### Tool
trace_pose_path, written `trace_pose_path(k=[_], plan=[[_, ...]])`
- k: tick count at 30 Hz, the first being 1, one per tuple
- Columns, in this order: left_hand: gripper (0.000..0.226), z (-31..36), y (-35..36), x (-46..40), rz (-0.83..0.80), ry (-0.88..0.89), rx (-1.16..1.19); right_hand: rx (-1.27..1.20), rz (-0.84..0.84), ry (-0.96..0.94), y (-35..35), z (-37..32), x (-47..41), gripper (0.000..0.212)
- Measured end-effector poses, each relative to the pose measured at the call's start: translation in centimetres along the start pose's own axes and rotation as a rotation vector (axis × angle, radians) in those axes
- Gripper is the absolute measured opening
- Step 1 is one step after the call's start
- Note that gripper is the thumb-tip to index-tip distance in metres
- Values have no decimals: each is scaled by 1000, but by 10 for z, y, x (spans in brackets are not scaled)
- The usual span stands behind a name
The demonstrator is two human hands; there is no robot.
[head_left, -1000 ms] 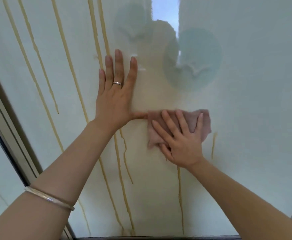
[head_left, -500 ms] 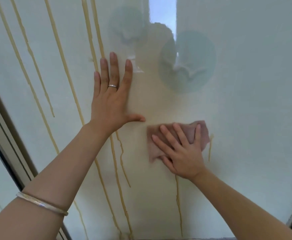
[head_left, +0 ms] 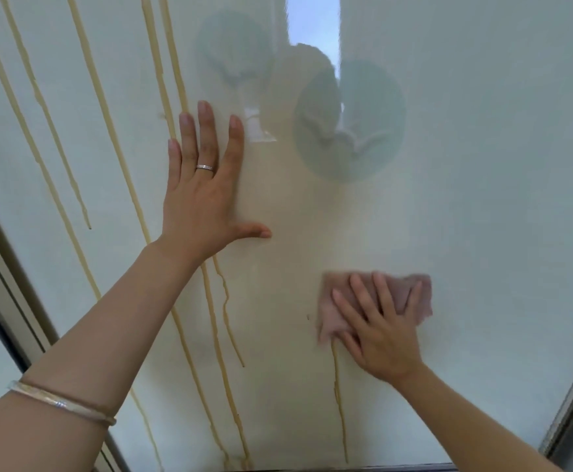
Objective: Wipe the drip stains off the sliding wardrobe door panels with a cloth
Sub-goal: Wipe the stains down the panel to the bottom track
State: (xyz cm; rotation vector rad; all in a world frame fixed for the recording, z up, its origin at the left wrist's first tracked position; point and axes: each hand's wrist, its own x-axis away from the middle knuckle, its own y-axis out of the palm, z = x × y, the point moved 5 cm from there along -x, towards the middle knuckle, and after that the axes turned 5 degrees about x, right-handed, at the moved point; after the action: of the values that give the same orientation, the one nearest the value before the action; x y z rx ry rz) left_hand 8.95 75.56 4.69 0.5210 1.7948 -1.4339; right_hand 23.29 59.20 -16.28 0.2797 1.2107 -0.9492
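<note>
1. The right hand [head_left: 380, 330], fingers spread flat, presses the pink cloth [head_left: 411, 294] against the door panel [head_left: 482, 199].
2. The left hand [head_left: 203, 199] rests flat and empty, up-left of the cloth, across yellow drip stains [head_left: 114, 131].

A grey metal frame rail [head_left: 4, 267] runs along the left edge, another grey frame strip [head_left: 571, 403] at lower right; bright daylight reflection [head_left: 312, 22] shows at top.

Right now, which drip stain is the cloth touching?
The lone streak running down from under the cloth that the right hand presses; the other streaks lie leftward, by the left hand.
</note>
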Motion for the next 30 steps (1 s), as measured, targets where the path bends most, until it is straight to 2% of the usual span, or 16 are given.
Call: trace_pose_path(k=[2,4,7,10,15,18,22,24,26,30], plan=[[140,1,0,0,-11,-2,-9,-9,0,-88,-1,8,5,60],[139,2,0,0,-16,0,0,-1,86,-87,-11,29,-31,61],[138,2,-1,0,-8,-5,15,-13,187,135,-30,65,-108,58],[138,0,0,0,-9,-13,15,-32,211,250,-28,61,-119,57],[139,2,0,0,-12,-9,25,9,47,-35,-3,16,-21,61],[138,3,0,0,-13,-2,9,-2,98,-99,-12,38,-46,60],[137,2,-1,0,5,-3,19,-54,217,213,-40,70,-137,56],[136,1,1,0,8,6,19,-47,231,298,-40,66,-152,55],[137,1,1,-2,24,26,16,-22,213,242,-29,48,-131,56],[138,1,0,0,33,34,9,22,73,-71,-3,-5,-29,63]])
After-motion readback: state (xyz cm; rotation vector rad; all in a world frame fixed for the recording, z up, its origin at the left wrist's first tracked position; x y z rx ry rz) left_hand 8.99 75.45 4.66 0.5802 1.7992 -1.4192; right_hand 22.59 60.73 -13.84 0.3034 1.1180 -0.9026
